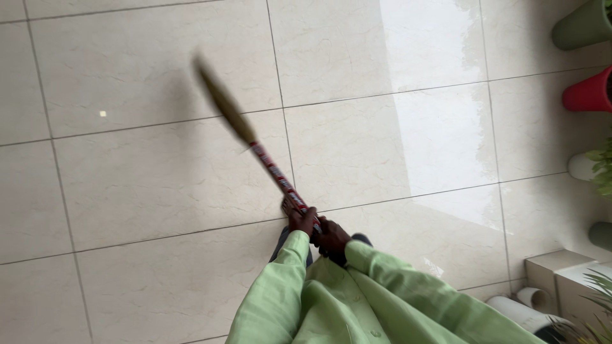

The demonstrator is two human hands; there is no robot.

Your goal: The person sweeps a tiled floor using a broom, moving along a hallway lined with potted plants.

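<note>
Both hands, the left hand (301,220) and right hand (333,239), are closed around the broom (255,150) handle; keep its bristles low, sweeping away from the red pot (590,94).

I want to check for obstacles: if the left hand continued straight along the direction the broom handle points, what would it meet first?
The left hand points up-left along the broom. Past the blurred bristles, only bare floor tile shows; the way looks free. Depth is unclear. The pots stand aside, right.

Head camera looks steeply down, close above tiled floor (159,185).
</note>
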